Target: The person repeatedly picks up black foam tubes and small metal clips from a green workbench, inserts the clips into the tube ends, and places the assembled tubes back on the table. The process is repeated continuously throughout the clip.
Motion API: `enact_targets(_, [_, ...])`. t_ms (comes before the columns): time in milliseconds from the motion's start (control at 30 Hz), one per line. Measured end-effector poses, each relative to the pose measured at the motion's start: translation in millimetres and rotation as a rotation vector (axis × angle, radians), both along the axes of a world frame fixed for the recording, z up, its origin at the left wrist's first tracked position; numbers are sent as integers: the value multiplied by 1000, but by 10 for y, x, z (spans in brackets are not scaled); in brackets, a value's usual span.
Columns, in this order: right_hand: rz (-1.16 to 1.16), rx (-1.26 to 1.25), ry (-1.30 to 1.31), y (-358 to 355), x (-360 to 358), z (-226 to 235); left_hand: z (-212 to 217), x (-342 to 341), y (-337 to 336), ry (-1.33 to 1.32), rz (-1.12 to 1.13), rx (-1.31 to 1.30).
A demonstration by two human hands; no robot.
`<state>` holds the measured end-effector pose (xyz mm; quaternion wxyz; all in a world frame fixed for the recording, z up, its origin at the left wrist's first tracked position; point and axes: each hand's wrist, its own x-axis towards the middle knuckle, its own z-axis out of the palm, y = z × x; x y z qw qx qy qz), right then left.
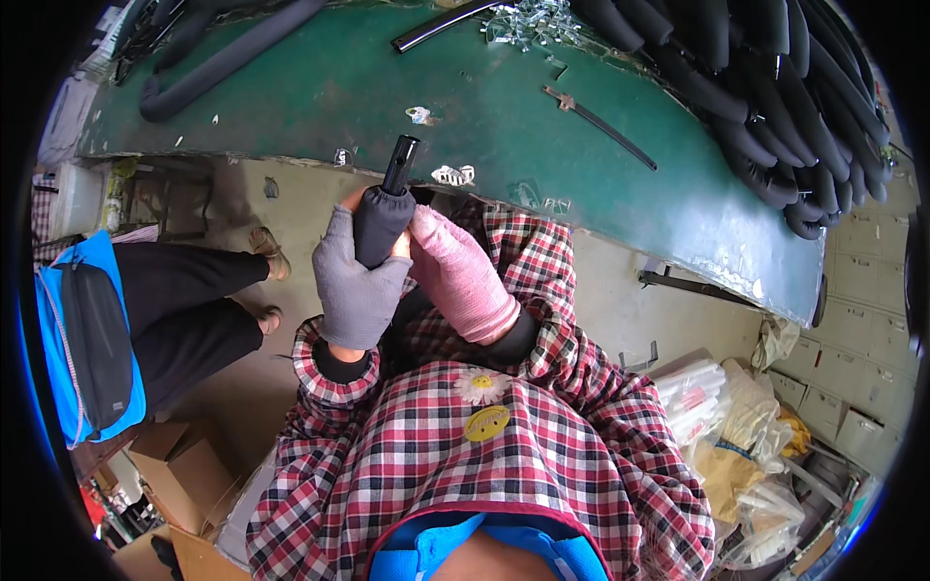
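Observation:
Between my two hands, just off the near edge of the green table (320, 126), is a black tube (400, 167) with a dark foam sleeve (380, 229) around its lower part. The tube's bare, glossy end sticks up out of the sleeve. My left hand (358, 276), in a grey fingerless glove, is wrapped around the sleeve from the left. From the right, my right hand (450, 266), in a pink fingerless glove, presses against the sleeve with its fingers closed. The far end of the tube is hidden behind my hands.
Many foam-covered black tubes (775, 107) are heaped at the table's right. Another bent tube (232, 63) lies at the left. Metal clips (533, 24) are piled at the back, near a thin black strip (615, 136). A person (184, 300) sits at my left, above cardboard boxes (179, 470).

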<state>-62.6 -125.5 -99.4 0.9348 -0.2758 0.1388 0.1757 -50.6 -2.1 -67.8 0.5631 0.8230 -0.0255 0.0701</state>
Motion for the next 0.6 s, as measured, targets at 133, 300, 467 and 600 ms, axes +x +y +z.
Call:
enact_targets(133, [-94,-98,-10,48,-73,-10,-23,-27,-57,-31,37,14])
enact_targets(300, [-302,-375,-243,-176,32,172,-76,-54,-45,-76,-7,-36])
enact_targets(467, [-170,-521,-367,-633,366,654,-142,-98,-75,-112,-123,40])
enact_targets(600, [49,-490,-290,-733,450,644,-141,-104,-92,-145,-151,133])
